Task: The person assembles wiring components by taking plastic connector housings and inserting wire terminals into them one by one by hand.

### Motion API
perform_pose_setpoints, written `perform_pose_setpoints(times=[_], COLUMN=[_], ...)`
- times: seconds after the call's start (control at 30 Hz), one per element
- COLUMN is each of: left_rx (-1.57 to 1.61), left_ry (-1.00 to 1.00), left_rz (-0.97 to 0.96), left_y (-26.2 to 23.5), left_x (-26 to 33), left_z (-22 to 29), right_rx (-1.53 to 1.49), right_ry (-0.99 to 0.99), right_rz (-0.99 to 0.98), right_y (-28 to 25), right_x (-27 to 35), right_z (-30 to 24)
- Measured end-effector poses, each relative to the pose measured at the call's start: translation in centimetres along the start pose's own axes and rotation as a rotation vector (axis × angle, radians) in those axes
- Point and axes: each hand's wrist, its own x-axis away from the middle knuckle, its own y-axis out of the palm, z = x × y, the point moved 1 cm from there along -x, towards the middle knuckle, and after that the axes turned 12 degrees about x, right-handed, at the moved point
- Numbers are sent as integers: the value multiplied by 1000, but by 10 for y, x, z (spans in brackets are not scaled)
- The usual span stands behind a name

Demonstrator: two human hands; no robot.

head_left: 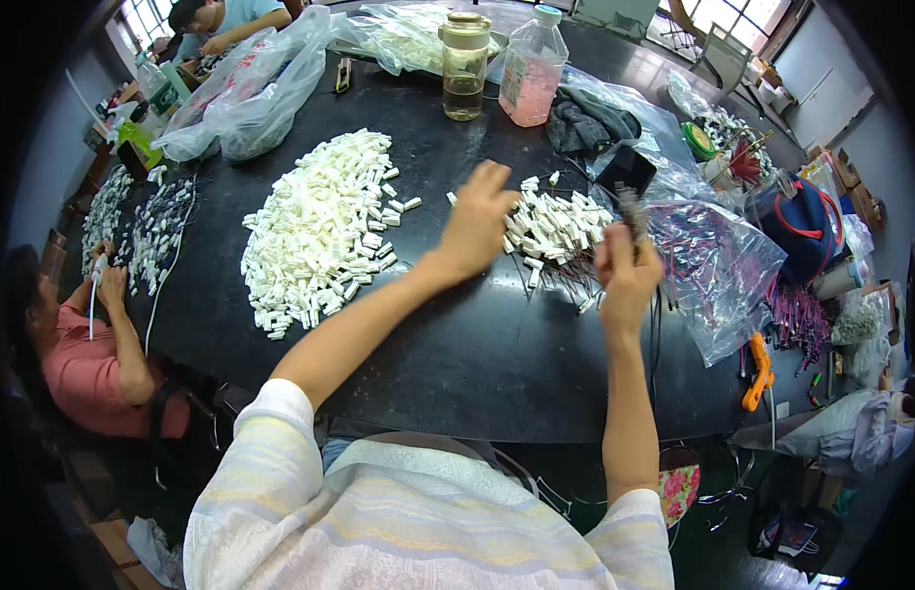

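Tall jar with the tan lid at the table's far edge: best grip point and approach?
Probably grip the jar around its upper body just under the tan lid, coming from the near side. It stands upright, and the bottle stands close on its right, so a side approach there looks tight.

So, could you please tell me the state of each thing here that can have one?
left hand: open, fingers spread above the small pile of white connectors
right hand: shut on bundle of wires
jar: lidded, partly full
plastic bottle: capped, pink liquid inside
large pile of white connectors: loose
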Motion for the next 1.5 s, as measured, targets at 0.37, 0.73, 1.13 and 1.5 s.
perform_pose_setpoints(times=[0.37, 0.73, 1.13, 1.5], left_rx=[-321, -534, -557, 886], left_ry=[-79, -530, -335, -998], left_rz=[-397, -325, -9, 540], left_y=[-92, -137, -130, -202], left_x=[35, 15, 16, 5], left_z=[-38, -135, -137, -181], right_rx=[68, 193, 479, 349], right_ry=[91, 17, -298, -135], right_rz=[-481, -369, -228, -294], right_y=[49, 53, 43, 46], right_x=[33, 34, 18, 28], right_z=[47, 45, 54, 35])
